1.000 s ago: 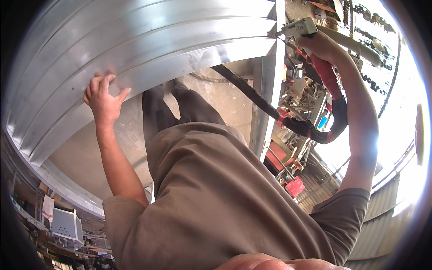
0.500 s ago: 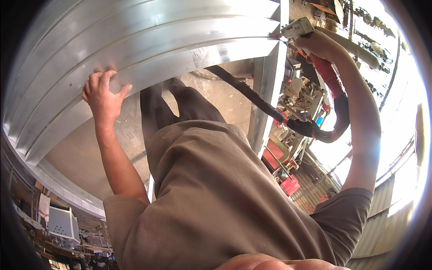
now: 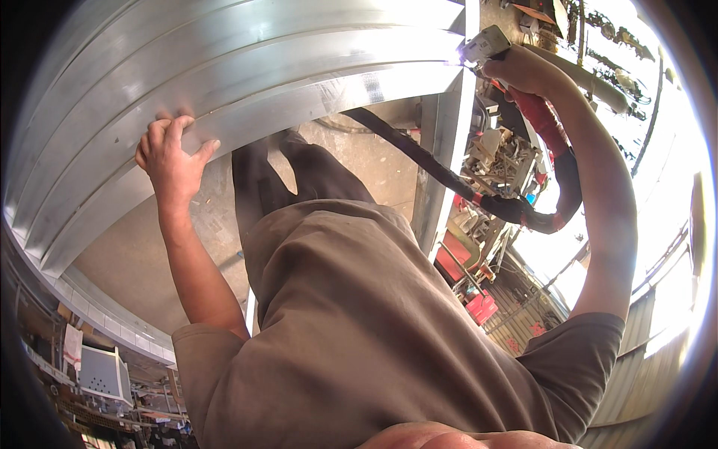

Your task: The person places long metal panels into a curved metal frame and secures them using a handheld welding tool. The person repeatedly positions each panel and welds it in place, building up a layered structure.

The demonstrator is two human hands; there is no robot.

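My left hand [image 3: 170, 161] rests with its fingers spread on the silvery metal slats [image 3: 247, 120], near the edge closest to me. My right hand [image 3: 523, 71] is closed round a hand-held welding gun with a pale boxy head [image 3: 486, 46]. The gun's tip meets the right end of the slats, where they join an upright metal frame bar [image 3: 467, 105]. A small bright violet-white glow shows at that spot. From the gun a thick cable in a red and black sleeve [image 3: 544, 123] hangs down and loops back under the frame. My right fingers are partly hidden behind the gun.
The black part of the cable [image 3: 411, 153] crosses below the frame close to my legs. To the right stands a cluttered rack [image 3: 493, 165] with a red box [image 3: 481, 307] near it. A grey perforated metal box [image 3: 105, 372] is at the lower left.
A bright glow has appeared at the gun's tip. My right hand and the gun have shifted slightly left, and the gun's head is tilted a little more. My left hand stays put.
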